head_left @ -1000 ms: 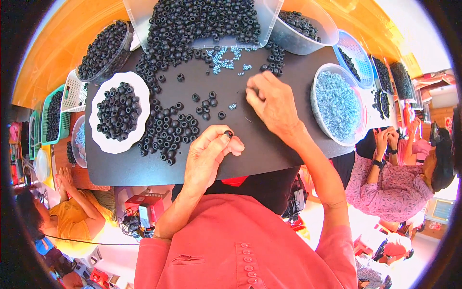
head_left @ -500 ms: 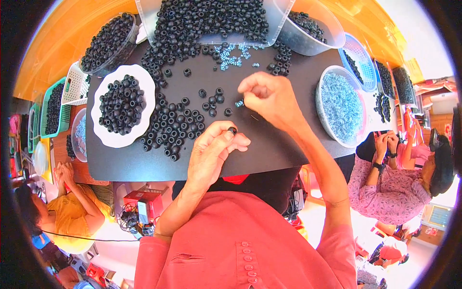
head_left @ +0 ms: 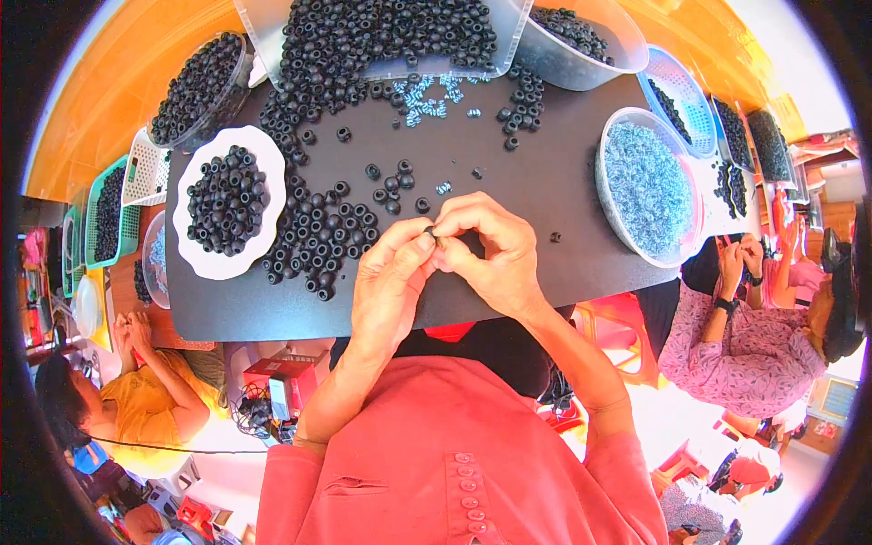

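Low over the near side of the table, both hands meet. My left hand (head_left: 392, 277) pinches a round hollow black piece (head_left: 430, 232) between thumb and fingers. The fingertips of my right hand (head_left: 490, 254) are closed and pressed against that piece; what they hold, if anything, is hidden. Just beyond my fingers lie a small light-blue coiled piece (head_left: 443, 188) and several loose black pieces (head_left: 392, 183). A larger group of black pieces (head_left: 329, 238) spreads to the left, beside a white scalloped plate (head_left: 193, 256) heaped with more.
A clear bin (head_left: 520, 41) spills black pieces onto the dark table (head_left: 563, 145). At right stands a round tub (head_left: 607, 238) of light-blue pieces. Black-filled tubs flank the bin. A person in yellow (head_left: 150, 404) sits left; another in patterned pink (head_left: 727, 363) sits right.
My right hand has come back toward me, from beyond the loose pieces to my left hand. My left hand keeps the black piece. The view has shifted slightly.
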